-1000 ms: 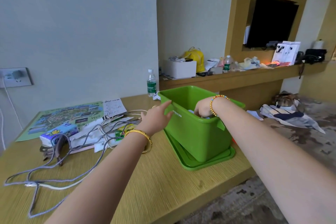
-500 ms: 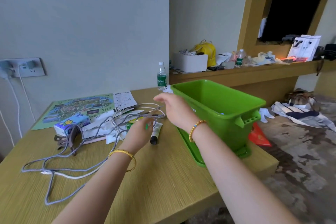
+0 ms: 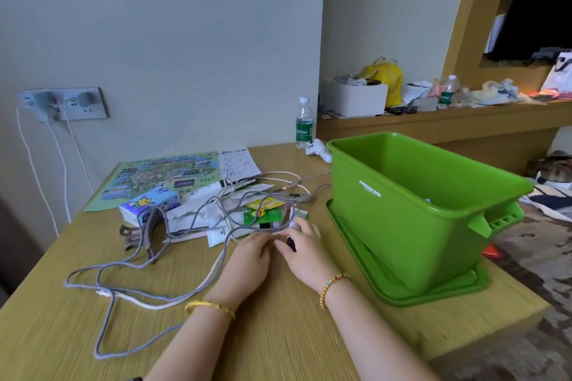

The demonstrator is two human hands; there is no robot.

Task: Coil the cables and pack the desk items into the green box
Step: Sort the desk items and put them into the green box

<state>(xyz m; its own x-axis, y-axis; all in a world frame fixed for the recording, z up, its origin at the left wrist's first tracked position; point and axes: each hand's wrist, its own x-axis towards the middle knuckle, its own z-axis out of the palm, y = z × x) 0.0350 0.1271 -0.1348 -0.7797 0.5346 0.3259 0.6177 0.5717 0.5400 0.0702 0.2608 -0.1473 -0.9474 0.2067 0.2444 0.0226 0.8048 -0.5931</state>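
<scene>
The green box (image 3: 418, 210) stands on its lid (image 3: 433, 297) at the desk's right end, with something pale just visible inside. My right hand (image 3: 306, 252) grips a small tube with a black cap (image 3: 291, 245) just left of the box. My left hand (image 3: 247, 260) lies beside it, fingers bent down at the same spot, their tips hidden. A tangle of grey and white cables (image 3: 139, 269) sprawls over the desk's left half and across a pile of papers, green packets (image 3: 263, 215) and a white tube (image 3: 216, 235).
A tissue pack (image 3: 148, 204), a brown hair claw (image 3: 145, 233) and a map (image 3: 164, 176) lie further left. A water bottle (image 3: 304, 124) and a small white toy (image 3: 318, 150) stand behind the box. Chargers hang from the wall socket (image 3: 62, 103). A cluttered shelf (image 3: 448, 114) runs along the back right.
My right hand came out of the green box and moved left onto the small tube. My left hand drew back from the box rim to the same spot.
</scene>
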